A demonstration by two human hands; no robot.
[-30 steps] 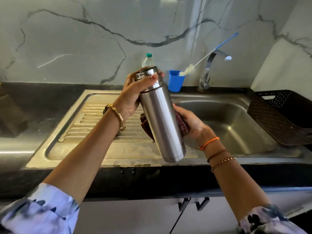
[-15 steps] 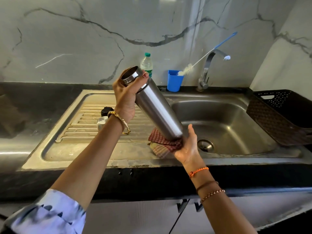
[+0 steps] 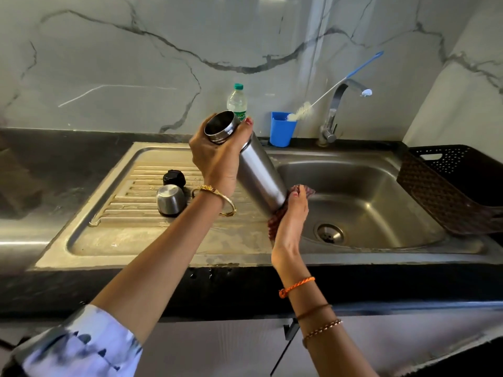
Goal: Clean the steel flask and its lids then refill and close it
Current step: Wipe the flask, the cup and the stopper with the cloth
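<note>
- Head view: marble-look wall, black counter, steel sink (image 3: 381, 257) with a ribbed drainboard on the left.
- Steel flask (image 3: 258, 172) held tilted over the sink's left edge, open mouth up-left, base down-right, probably to expose the base for drying.
- Left hand (image 3: 217, 156) wraps curled fingers round the flask neck, steadying it.
- Right hand (image 3: 290, 216) grips a checked cloth (image 3: 302, 190) cupped against the flask base, likely wiping it dry.
- Steel lid (image 3: 170, 200) and black inner lid (image 3: 174, 177) sit just beside each other on the drainboard, likely draining.
- Far: plastic water bottle (image 3: 237, 100), likely for the refill; blue cup (image 3: 283, 129) holding a bottle brush (image 3: 302, 110); tap (image 3: 337, 104).
- Right: dark basket (image 3: 457, 186).
</note>
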